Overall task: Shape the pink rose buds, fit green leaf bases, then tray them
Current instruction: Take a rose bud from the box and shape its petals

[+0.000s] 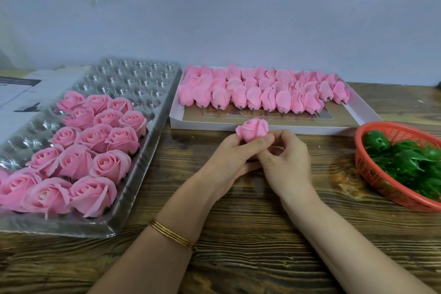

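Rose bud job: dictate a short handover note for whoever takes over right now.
Left hand and right hand both grip one rose bud above the table; its base is hidden. Finished roses fill the near cups of the clear tray, left; far cups unfilled. Unshaped buds lie in the white box behind. Green leaf bases wait in the red basket, right. To do: finish this bud, tray it, then work through the box.

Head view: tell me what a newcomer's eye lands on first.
Pink roses crowd the clear tray at left. At centre the left hand and right hand grip one bud. A red basket of green leaf bases sits at right.
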{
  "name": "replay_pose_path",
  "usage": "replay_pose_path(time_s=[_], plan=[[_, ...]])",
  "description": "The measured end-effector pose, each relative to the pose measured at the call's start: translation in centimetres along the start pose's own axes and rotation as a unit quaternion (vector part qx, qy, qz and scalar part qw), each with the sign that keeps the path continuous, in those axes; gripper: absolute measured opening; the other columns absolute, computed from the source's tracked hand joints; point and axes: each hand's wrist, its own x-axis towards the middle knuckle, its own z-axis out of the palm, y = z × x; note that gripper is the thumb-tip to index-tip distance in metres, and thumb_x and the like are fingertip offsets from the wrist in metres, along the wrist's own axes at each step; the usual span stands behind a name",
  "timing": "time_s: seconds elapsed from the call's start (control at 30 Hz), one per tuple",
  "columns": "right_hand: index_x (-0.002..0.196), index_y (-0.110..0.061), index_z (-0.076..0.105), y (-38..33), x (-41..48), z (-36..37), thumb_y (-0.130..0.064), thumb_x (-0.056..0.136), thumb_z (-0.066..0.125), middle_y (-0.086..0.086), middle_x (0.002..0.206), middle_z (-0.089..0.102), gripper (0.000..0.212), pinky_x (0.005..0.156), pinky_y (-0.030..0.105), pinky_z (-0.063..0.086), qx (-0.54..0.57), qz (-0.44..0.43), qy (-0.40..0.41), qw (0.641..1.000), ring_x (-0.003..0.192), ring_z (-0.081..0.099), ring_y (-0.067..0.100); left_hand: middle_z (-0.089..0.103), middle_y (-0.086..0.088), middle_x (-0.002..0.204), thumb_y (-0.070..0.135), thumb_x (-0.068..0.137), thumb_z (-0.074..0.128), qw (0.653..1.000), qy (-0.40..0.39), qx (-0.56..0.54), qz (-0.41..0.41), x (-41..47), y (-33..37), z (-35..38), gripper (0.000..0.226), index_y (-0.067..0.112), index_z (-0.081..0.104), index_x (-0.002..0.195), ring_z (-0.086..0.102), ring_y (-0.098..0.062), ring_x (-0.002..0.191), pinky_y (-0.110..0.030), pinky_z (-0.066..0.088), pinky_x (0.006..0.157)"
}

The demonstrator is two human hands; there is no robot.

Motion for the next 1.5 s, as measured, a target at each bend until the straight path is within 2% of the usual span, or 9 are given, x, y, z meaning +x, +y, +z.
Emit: replay_pose_path(time_s=[0.27,0.47,0.67,0.8,1.03,1.2,1.27,1.37,1.5], plan=[[0.084,-0.019,0.065,0.5,-0.6,0.5,-0.012,0.080,0.074,-0.002,0.076,0.071,0.012,0.073,0.045,0.058,0.053,-0.008,-0.025,0.998,0.076,0.069,0.018,0.075,-0.009,0.090,0.014,0.095,0.062,0.999,0.030,-0.001,0.010,0.3,-0.5,0.3,0.009,0.011,0.071,0.093,0.072,-0.017,0.084,-0.030,0.059,0.080],[0.089,-0.004,0.065,-0.2,-1.0,0.5,-0.004,0.082,0.072,0.021,0.083,0.070,0.010,0.067,0.038,0.054,0.142,0.015,-0.063,0.988,0.072,0.061,0.017,0.074,-0.012,0.092,0.012,0.092,0.064,0.999,0.047,0.000,0.010,0.3,-0.1,0.1,0.009,0.011,0.072,0.087,0.071,-0.024,0.091,-0.038,0.055,0.094],[0.104,-0.002,0.068,-0.8,-1.1,0.0,-0.009,0.090,0.066,0.032,0.096,0.067,0.016,0.074,0.066,0.050,0.154,0.038,-0.128,0.979,0.076,0.060,0.030,0.068,-0.017,0.097,0.010,0.093,0.064,0.997,0.070,0.030,0.013,0.1,0.3,0.1,0.006,0.006,0.068,0.091,0.065,-0.026,0.095,-0.045,0.050,0.099],[0.108,-0.011,0.071,-0.8,-1.0,-0.2,-0.014,0.093,0.063,0.033,0.099,0.065,0.017,0.076,0.070,0.049,0.141,0.034,-0.161,0.976,0.077,0.059,0.032,0.063,-0.019,0.098,0.012,0.094,0.063,0.996,0.079,0.043,0.015,0.1,0.4,0.0,0.023,-0.006,0.063,0.109,0.061,-0.027,0.095,-0.048,0.049,0.099],[0.110,-0.007,0.071,-0.8,-0.7,-0.8,-0.001,0.092,0.061,0.024,0.099,0.072,0.022,0.088,0.041,0.055,0.158,0.056,-0.200,0.965,0.090,0.068,0.025,0.066,-0.020,0.099,0.010,0.093,0.064,0.994,0.082,0.070,0.020,0.2,0.3,-0.2,0.026,-0.008,0.063,0.112,0.064,-0.028,0.095,-0.046,0.053,0.093],[0.089,-0.009,0.072,-0.8,-0.2,-1.5,-0.016,0.068,0.064,0.009,0.076,0.070,0.023,0.065,0.024,0.053,0.189,0.097,-0.159,0.964,0.073,0.064,0.014,0.071,-0.022,0.100,0.009,0.089,0.068,0.977,0.125,0.153,0.076,0.1,0.1,-0.2,0.011,0.001,0.071,0.095,0.067,-0.037,0.099,-0.050,0.054,0.096],[0.087,-0.011,0.068,-0.7,0.1,-1.8,-0.023,0.069,0.068,0.002,0.074,0.067,0.022,0.061,0.025,0.050,0.191,0.097,-0.116,0.970,0.068,0.061,0.009,0.070,-0.023,0.097,0.013,0.088,0.071,0.966,0.131,0.201,0.101,0.1,0.0,-0.3,0.020,-0.005,0.068,0.097,0.066,-0.038,0.096,-0.048,0.055,0.093],[0.087,-0.015,0.068,-0.9,0.4,-1.7,-0.030,0.071,0.071,0.002,0.080,0.066,0.022,0.071,0.028,0.050,0.212,0.081,-0.085,0.970,0.077,0.061,0.011,0.072,-0.012,0.087,0.013,0.086,0.074,0.953,0.121,0.247,0.130,-0.3,0.1,-0.1,0.017,-0.001,0.070,0.094,0.065,-0.019,0.080,-0.037,0.054,0.081],[0.094,-0.009,0.069,-1.1,0.1,-1.4,-0.029,0.078,0.078,0.019,0.098,0.071,0.027,0.088,0.042,0.053,0.225,0.089,-0.092,0.966,0.089,0.065,0.022,0.075,-0.008,0.100,0.014,0.087,0.073,0.935,0.089,0.320,0.126,-0.4,0.2,0.2,0.021,0.007,0.073,0.107,0.069,-0.021,0.099,-0.048,0.052,0.094]])
